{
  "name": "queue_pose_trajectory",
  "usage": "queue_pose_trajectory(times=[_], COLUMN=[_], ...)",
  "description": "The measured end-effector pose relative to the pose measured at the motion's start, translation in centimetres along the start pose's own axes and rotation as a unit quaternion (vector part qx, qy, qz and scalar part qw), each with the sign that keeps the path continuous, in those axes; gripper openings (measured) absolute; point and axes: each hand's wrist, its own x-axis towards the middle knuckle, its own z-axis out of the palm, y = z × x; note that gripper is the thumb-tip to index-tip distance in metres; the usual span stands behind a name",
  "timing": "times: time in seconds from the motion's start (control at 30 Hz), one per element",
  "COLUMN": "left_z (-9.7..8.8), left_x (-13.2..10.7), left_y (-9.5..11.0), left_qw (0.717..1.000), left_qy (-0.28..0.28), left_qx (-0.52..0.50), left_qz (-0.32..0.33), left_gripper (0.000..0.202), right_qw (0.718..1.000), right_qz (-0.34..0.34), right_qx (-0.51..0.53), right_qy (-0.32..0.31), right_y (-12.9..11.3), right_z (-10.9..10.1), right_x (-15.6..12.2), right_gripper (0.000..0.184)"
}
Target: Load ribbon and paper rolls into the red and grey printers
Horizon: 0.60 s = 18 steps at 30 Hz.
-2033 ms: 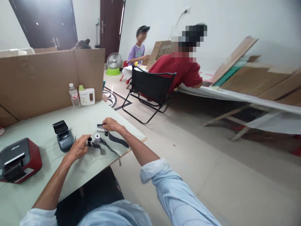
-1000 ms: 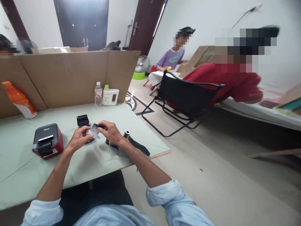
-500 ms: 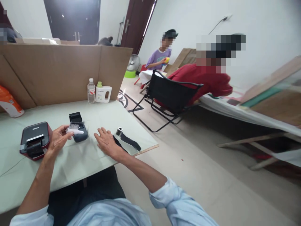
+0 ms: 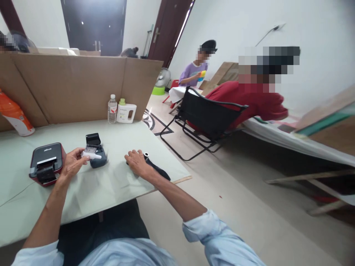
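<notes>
A: Starting with the left hand [image 4: 72,162]: open, or holding something?

B: Pinching a white roll [image 4: 94,155] between thumb and fingertips, with a greyish, see-through piece [image 4: 90,149] just beyond it. Held nearly level, toward the far side of the fingers.

A: Over which part of the table [image 4: 119,184]?

B: Back from the front edge, overlapping in view a small dark device [image 4: 99,159]. Impossible to say whether touching it.

A: And with the device open or covered?

B: Open, with a black lid [image 4: 93,139] tipped up on the side toward the far edge.

A: Now for the right hand [image 4: 136,162]?

B: Palm down near the table's right edge, with bent fingers slightly parted. Cannot tell whether gripping anything underneath. Just beside it, a small dark roll [image 4: 146,156] with a white-ringed end; trailing from near there to the near right corner, a black strip [image 4: 159,171].

A: Anything farther along?

B: Close by the left hand, a red and black machine [image 4: 47,162]. Along the far edge, against a cardboard panel [image 4: 88,88]: an orange bottle [image 4: 16,114], a clear bottle [image 4: 112,111] and, near the far right corner, a white jug [image 4: 125,113].
</notes>
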Motion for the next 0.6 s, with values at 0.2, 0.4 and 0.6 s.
queue_pose_trajectory(times=[0.2, 0.4, 0.6], left_z=[0.3, 1.0, 1.3], left_x=[0.0, -0.4, -1.5], left_y=[-0.2, 0.1, 0.6], left_qw=[1.000, 0.998, 0.992], left_qy=[-0.025, -0.059, -0.128], left_qx=[0.003, -0.003, 0.022], left_qz=[0.010, 0.012, 0.006], left_gripper=[0.051, 0.049, 0.041], right_qw=[0.953, 0.786, 0.730], right_qz=[-0.062, -0.136, -0.111], right_qx=[0.259, 0.570, 0.637], right_qy=[0.144, 0.197, 0.222], right_y=[-2.0, -6.7, -8.5], right_z=[-1.3, -1.8, -0.7], right_x=[0.8, 4.4, 6.6], right_gripper=[0.051, 0.058, 0.022])
